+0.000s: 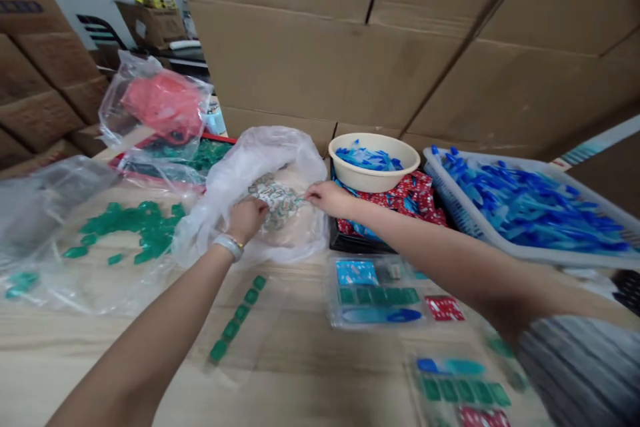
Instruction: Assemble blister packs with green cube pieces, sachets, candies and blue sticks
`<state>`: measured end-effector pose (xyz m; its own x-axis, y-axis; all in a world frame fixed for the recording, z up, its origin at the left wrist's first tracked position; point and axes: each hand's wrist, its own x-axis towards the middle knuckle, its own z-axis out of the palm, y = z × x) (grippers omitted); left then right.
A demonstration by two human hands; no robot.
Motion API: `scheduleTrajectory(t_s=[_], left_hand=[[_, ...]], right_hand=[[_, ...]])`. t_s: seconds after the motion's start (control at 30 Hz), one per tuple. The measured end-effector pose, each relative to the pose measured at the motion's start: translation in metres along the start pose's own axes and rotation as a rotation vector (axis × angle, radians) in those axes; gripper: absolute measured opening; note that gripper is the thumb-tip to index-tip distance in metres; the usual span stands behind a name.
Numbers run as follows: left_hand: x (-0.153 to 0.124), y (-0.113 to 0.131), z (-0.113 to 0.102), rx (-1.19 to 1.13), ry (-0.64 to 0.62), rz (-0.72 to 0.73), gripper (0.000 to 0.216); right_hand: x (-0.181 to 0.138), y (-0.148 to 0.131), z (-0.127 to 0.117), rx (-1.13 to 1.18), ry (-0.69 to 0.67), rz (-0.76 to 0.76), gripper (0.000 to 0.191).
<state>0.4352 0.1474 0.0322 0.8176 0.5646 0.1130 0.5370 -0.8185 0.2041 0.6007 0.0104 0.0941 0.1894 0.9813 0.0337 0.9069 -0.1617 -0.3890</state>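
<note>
A white, cloudy plastic bag stands wide open in front of me, holding a heap of small white and greenish pieces too blurred to name. My left hand, with a pale bangle at its wrist, is at the heap's left side, its fingers curled together. At the right side of the opening is my right hand, fingertips pinched together. Whatever either hand grips is too small to make out. On the table nearer me lies a clear plastic tray with a slanting row of green square pieces.
Loose green pieces lie on clear plastic at left. A cream bowl of blue pieces sits on red and blue packets. A white basket of blue sticks stands right. Filled clear packs lie in front; cardboard boxes rise behind.
</note>
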Motion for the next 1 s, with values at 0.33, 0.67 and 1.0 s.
scheduleTrajectory(t_s=[0.33, 0.67, 1.0], left_hand=[[0.015, 0.034, 0.026, 0.03, 0.037, -0.112, 0.025], [0.034, 0.022, 0.016, -0.231, -0.016, -0.114, 0.028], [0.067, 0.027, 0.029, -0.222, -0.217, 0.002, 0.026]], right_hand=[[0.078, 0.02, 0.065, -0.279, -0.208, -0.058, 0.028], [0.067, 0.017, 0.059, -0.438, -0.267, -0.018, 0.025], [0.07, 0.033, 0.056, -0.359, -0.223, 0.083, 0.023]])
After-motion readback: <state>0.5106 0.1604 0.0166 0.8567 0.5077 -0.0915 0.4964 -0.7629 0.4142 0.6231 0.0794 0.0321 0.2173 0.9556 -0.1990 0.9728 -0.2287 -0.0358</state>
